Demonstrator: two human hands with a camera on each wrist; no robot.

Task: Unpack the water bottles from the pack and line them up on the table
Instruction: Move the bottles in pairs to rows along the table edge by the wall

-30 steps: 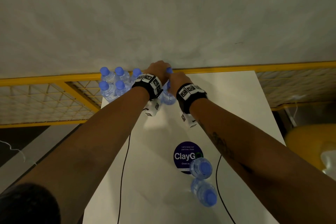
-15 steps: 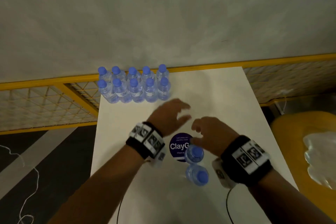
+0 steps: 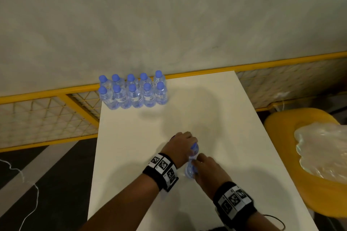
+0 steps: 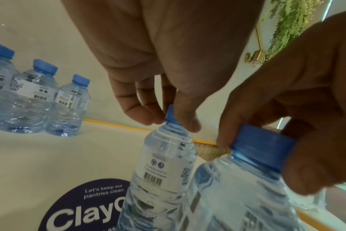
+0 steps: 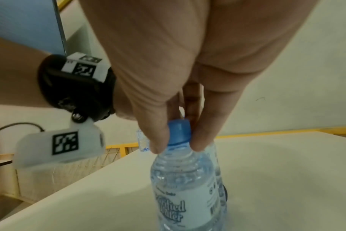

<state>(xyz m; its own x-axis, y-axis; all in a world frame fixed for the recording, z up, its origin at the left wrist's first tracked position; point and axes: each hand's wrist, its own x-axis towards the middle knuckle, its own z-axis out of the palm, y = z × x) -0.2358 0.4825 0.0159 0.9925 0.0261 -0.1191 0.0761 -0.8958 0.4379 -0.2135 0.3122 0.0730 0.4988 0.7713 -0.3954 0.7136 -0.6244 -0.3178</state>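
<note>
Ten clear water bottles with blue caps (image 3: pixel 134 93) stand in two rows at the far left of the white table (image 3: pixel 206 108). Two more bottles stand close together near the front. My left hand (image 3: pixel 185 141) pinches the blue cap (image 4: pixel 170 116) of the farther bottle (image 3: pixel 194 150) from above. My right hand (image 3: pixel 208 169) pinches the cap (image 5: pixel 179 132) of the nearer bottle (image 3: pixel 189 170) with thumb and fingers. Both bottles stand upright on the table.
A round dark "ClayGo" sticker (image 4: pixel 85 207) lies on the table under the left hand. Beside the table on the right a yellow chair (image 3: pixel 281 127) holds crumpled clear plastic wrap (image 3: pixel 323 152). A yellow mesh fence (image 3: pixel 47 114) runs behind the table.
Both hands drew back from the far rows, leaving two bottles there, came down over the two front bottles and closed on their caps.
</note>
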